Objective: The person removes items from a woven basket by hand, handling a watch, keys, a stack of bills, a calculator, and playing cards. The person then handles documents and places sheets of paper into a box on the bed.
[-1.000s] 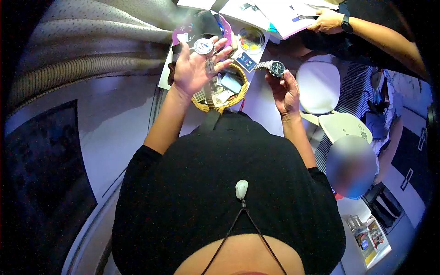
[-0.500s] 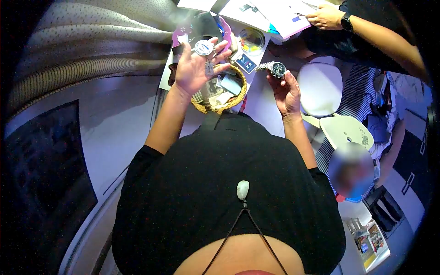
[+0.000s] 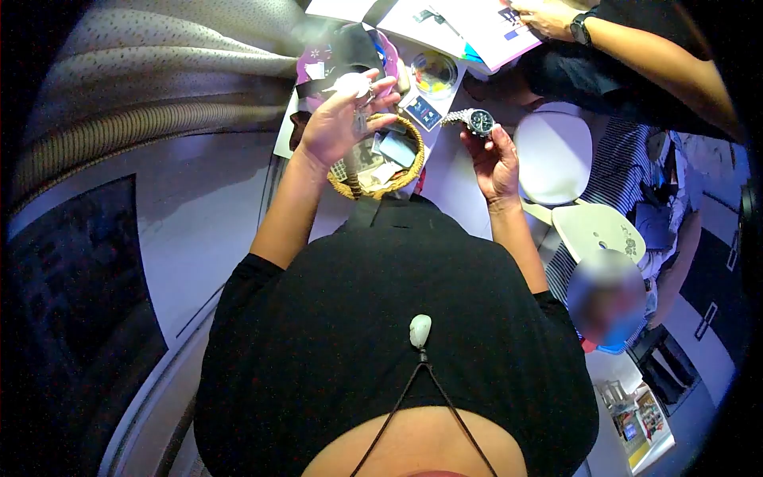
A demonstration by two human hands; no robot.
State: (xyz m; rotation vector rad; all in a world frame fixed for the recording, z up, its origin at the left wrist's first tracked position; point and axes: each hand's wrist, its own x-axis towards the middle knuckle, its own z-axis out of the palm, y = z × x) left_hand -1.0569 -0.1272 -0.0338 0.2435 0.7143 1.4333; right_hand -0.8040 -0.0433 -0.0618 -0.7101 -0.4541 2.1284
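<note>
My left hand (image 3: 327,133) is raised palm up over the near side of a woven basket (image 3: 419,151). A key ring rests on its palm and fingers, with a round white disc (image 3: 352,84) that glares and keys (image 3: 361,121) hanging below it. The fingers are partly spread around it. To the right, my right hand (image 3: 498,171) grips a wristwatch (image 3: 482,121) with a dark dial and a metal bracelet, its face turned up. The bracelet's end sticks out leftward, near a dark blue box (image 3: 424,113).
Papers and a phone-like light blue object (image 3: 399,149) lie in the basket. Behind stand a purple tray (image 3: 390,52) and a clear round container (image 3: 435,73). Another person's hand (image 3: 548,17) holds an open booklet (image 3: 499,36). White chairs (image 3: 554,155) stand at right.
My left hand has tilted, and the disc now glares instead of showing its print. The watch stays nearly in place. The other person's hand has shifted left and up on the booklet.
</note>
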